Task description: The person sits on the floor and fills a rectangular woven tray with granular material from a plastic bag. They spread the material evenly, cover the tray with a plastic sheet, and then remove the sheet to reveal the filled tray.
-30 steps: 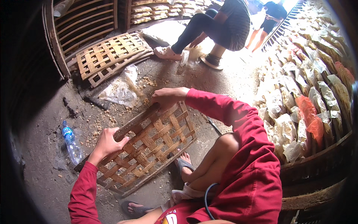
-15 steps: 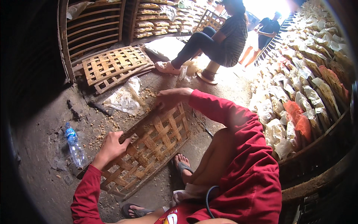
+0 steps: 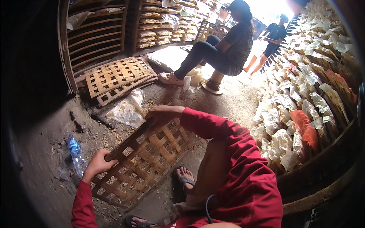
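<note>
On the dirt floor, in the head view: a woven bamboo tray (image 3: pixel 146 159), rectangular, brown, lattice open, tilted up on its long edge. Left hand (image 3: pixel 99 164) clenched over the tray's near-left rim, fingers curled through the slats. Right hand (image 3: pixel 163 113) gripping the far upper corner, thumb hidden behind the frame. Both sleeves red.

Packages: against the right side, a sloping bank of clear plastic bags (image 3: pixel 304 98) with pale contents, too many to count, blurring into glare toward the top; among them two orange bags (image 3: pixel 304 127), side by side. One limp clear plastic sheet (image 3: pixel 127 110) lying flat just beyond the tray. One plastic bottle (image 3: pixel 76 154) with a blue cap and blue label, lying near the left hand, not touching it; print unreadable.

Counted further: two flat bamboo trays (image 3: pixel 118 78) stacked on the ground before the slatted racks (image 3: pixel 95 34); shelves of filled trays (image 3: pixel 157 24) behind, number unclear. Two other people: one seated person (image 3: pixel 224 49) on a low stool, one standing person (image 3: pixel 273 38) half washed out by daylight.

Two sandalled feet: one (image 3: pixel 184 176) under the tray's right edge, one (image 3: pixel 138 221) cut off by the lower border. Left margin lost in shadow.
</note>
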A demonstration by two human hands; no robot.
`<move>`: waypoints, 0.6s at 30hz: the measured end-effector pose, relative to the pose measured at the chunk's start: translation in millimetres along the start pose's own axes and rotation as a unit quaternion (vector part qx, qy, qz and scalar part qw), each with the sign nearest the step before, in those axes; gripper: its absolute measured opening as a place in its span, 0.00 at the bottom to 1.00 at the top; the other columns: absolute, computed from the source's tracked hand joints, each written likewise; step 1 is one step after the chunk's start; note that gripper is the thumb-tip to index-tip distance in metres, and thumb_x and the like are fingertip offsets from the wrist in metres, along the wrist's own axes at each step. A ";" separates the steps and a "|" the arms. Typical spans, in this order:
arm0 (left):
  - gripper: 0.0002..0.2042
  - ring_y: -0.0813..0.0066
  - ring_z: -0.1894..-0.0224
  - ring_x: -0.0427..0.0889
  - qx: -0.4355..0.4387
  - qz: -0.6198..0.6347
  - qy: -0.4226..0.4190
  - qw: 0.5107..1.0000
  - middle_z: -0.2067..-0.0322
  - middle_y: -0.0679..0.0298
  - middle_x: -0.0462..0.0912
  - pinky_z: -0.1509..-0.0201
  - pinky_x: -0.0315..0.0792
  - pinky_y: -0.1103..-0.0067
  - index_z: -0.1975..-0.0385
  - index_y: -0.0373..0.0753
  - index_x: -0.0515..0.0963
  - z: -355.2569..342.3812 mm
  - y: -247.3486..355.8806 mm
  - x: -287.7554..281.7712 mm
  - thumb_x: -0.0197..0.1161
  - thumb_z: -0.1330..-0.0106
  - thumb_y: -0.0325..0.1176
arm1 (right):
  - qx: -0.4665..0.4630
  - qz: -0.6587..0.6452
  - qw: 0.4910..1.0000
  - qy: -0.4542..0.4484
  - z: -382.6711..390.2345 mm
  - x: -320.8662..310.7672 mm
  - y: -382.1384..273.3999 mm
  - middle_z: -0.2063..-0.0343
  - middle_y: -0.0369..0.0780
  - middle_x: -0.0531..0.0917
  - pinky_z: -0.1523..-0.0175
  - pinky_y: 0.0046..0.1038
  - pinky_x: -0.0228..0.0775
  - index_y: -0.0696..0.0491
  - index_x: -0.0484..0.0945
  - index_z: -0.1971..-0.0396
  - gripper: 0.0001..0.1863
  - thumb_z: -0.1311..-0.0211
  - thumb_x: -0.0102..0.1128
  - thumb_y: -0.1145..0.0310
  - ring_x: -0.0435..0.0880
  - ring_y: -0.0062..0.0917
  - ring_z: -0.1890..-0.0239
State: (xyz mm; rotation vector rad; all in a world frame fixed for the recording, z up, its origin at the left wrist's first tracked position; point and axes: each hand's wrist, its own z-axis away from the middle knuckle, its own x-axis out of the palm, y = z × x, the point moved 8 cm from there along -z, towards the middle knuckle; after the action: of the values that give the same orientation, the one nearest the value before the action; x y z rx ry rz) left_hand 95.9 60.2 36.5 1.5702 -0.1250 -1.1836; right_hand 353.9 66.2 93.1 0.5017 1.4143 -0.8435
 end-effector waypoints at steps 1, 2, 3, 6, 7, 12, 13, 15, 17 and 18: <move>0.12 0.80 0.76 0.81 -0.024 -0.004 -0.003 1.000 0.80 0.60 0.83 0.69 0.74 0.76 0.68 0.33 0.84 -4.9 1.6 -1.3 0.70 0.43 0.36 | 0.014 -0.004 1.000 0.010 -1.3 4.4 6.5 0.75 0.46 0.82 0.65 0.40 0.72 0.52 0.80 0.67 0.22 0.44 0.66 0.46 0.82 0.45 0.68; 0.12 0.80 0.76 0.82 -0.050 -0.006 -0.003 0.999 0.80 0.60 0.83 0.68 0.74 0.76 0.68 0.33 0.84 -8.5 1.8 -3.8 0.70 0.43 0.37 | 0.025 -0.009 0.999 0.019 -7.9 5.8 5.2 0.75 0.47 0.82 0.65 0.41 0.73 0.52 0.80 0.68 0.23 0.44 0.65 0.45 0.82 0.46 0.68; 0.12 0.79 0.76 0.82 -0.077 -0.008 -0.004 0.997 0.80 0.60 0.83 0.68 0.74 0.76 0.67 0.33 0.84 -12.2 1.0 -2.8 0.70 0.44 0.37 | 0.036 -0.016 0.999 0.026 -12.1 5.8 2.3 0.75 0.47 0.82 0.65 0.42 0.73 0.52 0.80 0.68 0.24 0.45 0.65 0.44 0.82 0.46 0.68; 0.14 0.78 0.77 0.82 -0.011 -0.082 0.028 0.996 0.82 0.59 0.82 0.68 0.74 0.75 0.69 0.34 0.85 -25.8 13.5 -1.8 0.71 0.47 0.40 | 0.047 -0.014 0.998 0.036 -17.7 13.0 8.6 0.76 0.47 0.82 0.66 0.44 0.73 0.53 0.79 0.71 0.24 0.46 0.65 0.44 0.82 0.47 0.69; 0.14 0.77 0.77 0.82 0.015 -0.120 0.039 0.992 0.82 0.59 0.81 0.68 0.74 0.75 0.70 0.34 0.85 -29.0 17.9 -2.0 0.72 0.47 0.40 | 0.044 -0.011 0.998 0.045 -16.7 16.8 11.4 0.77 0.47 0.81 0.66 0.44 0.73 0.53 0.79 0.71 0.24 0.46 0.66 0.44 0.82 0.47 0.70; 0.13 0.66 0.75 0.85 -0.015 -0.059 0.010 0.998 0.81 0.54 0.82 0.67 0.75 0.72 0.71 0.35 0.85 -51.2 18.1 11.3 0.71 0.48 0.39 | 0.043 0.034 0.996 0.066 -12.1 18.4 8.4 0.80 0.46 0.80 0.67 0.42 0.74 0.53 0.79 0.75 0.26 0.51 0.67 0.41 0.83 0.45 0.72; 0.12 0.63 0.75 0.85 -0.010 -0.035 0.025 0.999 0.80 0.53 0.82 0.67 0.75 0.71 0.71 0.35 0.85 -53.8 15.2 14.9 0.71 0.48 0.39 | 0.048 0.042 0.996 0.064 -13.7 14.5 3.3 0.80 0.46 0.80 0.68 0.42 0.74 0.53 0.79 0.75 0.27 0.51 0.67 0.39 0.83 0.45 0.72; 0.11 0.59 0.74 0.85 -0.004 -0.082 0.079 0.993 0.80 0.52 0.81 0.68 0.74 0.70 0.73 0.36 0.84 -53.8 17.4 16.5 0.71 0.47 0.39 | 0.070 0.056 0.994 0.061 -11.5 10.6 -2.5 0.81 0.45 0.80 0.69 0.40 0.75 0.53 0.79 0.77 0.29 0.54 0.67 0.37 0.83 0.43 0.74; 0.11 0.58 0.75 0.84 0.037 -0.103 0.149 0.983 0.81 0.52 0.81 0.69 0.74 0.70 0.74 0.36 0.83 -48.7 18.6 12.5 0.71 0.47 0.39 | 0.092 0.065 0.991 0.067 -11.4 8.5 -6.1 0.83 0.44 0.81 0.70 0.38 0.75 0.54 0.81 0.79 0.31 0.58 0.69 0.36 0.84 0.41 0.76; 0.13 0.57 0.74 0.84 0.048 -0.111 0.165 0.979 0.80 0.52 0.81 0.69 0.74 0.70 0.74 0.36 0.83 -42.3 23.3 9.1 0.72 0.47 0.40 | 0.109 0.065 0.990 0.067 -9.2 8.5 -6.1 0.84 0.44 0.80 0.72 0.38 0.74 0.54 0.80 0.80 0.31 0.59 0.69 0.35 0.83 0.40 0.77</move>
State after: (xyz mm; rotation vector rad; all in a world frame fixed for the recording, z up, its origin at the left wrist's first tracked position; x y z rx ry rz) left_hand 142.3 74.4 44.6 1.8819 0.2187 -1.0797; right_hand 342.8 67.5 84.7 0.8219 1.4004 -0.8760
